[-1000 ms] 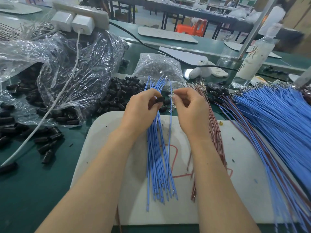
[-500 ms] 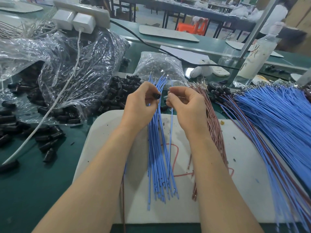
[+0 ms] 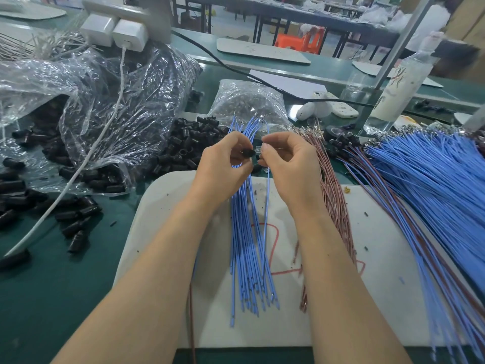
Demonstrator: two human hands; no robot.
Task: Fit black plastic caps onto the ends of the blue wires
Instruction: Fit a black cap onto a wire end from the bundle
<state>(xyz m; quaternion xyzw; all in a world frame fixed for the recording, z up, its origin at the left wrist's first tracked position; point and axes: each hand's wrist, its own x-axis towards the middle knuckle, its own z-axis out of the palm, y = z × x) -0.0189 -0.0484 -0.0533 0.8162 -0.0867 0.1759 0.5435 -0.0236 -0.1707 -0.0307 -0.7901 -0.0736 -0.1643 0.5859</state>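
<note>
Below, blue wires (image 3: pixel 246 245) on a white board (image 3: pixel 162 206), green bench (image 3: pixel 52 298), worktables (image 3: pixel 301 15) behind.

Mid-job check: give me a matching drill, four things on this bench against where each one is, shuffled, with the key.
Things
1. cap
2. single blue wire
3. brown wires
4. bottle

Places
A. lying just right of the right hand, partly on the white board
B. pinched in the left hand
C. far right, beside the metal post
D. top end pinched in the right hand

Pairs: 1-B, 2-D, 3-A, 4-C
</note>
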